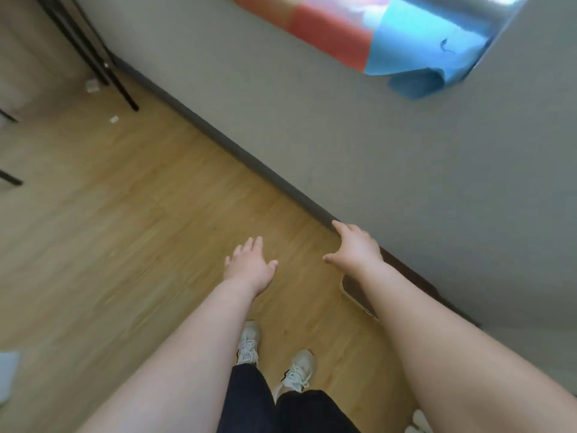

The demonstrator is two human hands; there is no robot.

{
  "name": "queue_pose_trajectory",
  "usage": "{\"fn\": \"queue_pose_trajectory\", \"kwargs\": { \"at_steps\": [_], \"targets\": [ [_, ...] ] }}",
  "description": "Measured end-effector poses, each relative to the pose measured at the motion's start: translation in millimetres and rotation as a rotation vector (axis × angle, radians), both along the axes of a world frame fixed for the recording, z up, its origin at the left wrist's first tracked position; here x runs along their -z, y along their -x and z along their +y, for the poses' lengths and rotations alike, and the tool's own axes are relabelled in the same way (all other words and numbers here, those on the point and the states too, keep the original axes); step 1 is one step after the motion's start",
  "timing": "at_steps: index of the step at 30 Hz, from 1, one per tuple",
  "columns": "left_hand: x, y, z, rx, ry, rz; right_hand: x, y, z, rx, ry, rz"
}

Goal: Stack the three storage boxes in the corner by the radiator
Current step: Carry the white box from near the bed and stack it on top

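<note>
No storage box and no radiator can be made out in the head view. My left hand point(251, 265) is stretched forward over the wooden floor, palm down, fingers apart, holding nothing. My right hand point(356, 245) reaches forward beside it, close to the dark skirting board, fingers spread and empty. A dark brown object point(354, 290) lies on the floor against the wall, mostly hidden under my right forearm; what it is I cannot tell.
A grey wall point(343, 120) with a dark skirting board point(218, 135) runs diagonally on the right. Red and blue sheets point(406, 42) hang at the top. Black furniture legs point(103, 64) stand at top left. Small scraps point(114, 119) lie on the floor. My white shoes point(274, 357) are below.
</note>
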State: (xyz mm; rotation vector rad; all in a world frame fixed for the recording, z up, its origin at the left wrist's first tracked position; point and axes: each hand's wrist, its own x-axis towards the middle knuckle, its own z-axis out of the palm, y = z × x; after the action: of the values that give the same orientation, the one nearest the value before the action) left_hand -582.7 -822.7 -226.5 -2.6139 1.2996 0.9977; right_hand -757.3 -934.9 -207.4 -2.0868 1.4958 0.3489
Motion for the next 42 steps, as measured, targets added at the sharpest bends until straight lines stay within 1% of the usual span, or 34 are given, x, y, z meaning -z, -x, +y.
{"fn": "queue_pose_trajectory", "kwargs": {
  "at_steps": [7, 15, 18, 23, 26, 32, 37, 42],
  "targets": [
    [-18, -68, 75, -0.196, -0.024, -0.007, -20, -97, 57, -0.269, 0.006, 0.013],
    [-45, -166, 172, -0.340, -0.019, -0.035, -44, -218, 133, -0.443, 0.029, 0.010],
    [-52, -209, 224, -0.410, -0.032, -0.041, -51, -276, 175, -0.527, 0.038, 0.004],
    [-58, -263, 287, -0.479, -0.028, -0.061, -56, -348, 235, -0.652, 0.060, 0.010],
    [-62, -297, 336, -0.563, -0.040, -0.077, -60, -394, 277, -0.747, 0.060, -0.003],
    [-69, -340, 413, -0.707, -0.077, -0.092, -62, -466, 333, -0.917, 0.049, 0.007],
    [-67, -373, 473, -0.860, -0.102, -0.058, -56, -535, 385, -1.099, 0.043, 0.023],
    [-59, -409, 510, -0.986, -0.111, -0.049, -47, -597, 424, -1.255, 0.015, 0.024]
  ]
}}
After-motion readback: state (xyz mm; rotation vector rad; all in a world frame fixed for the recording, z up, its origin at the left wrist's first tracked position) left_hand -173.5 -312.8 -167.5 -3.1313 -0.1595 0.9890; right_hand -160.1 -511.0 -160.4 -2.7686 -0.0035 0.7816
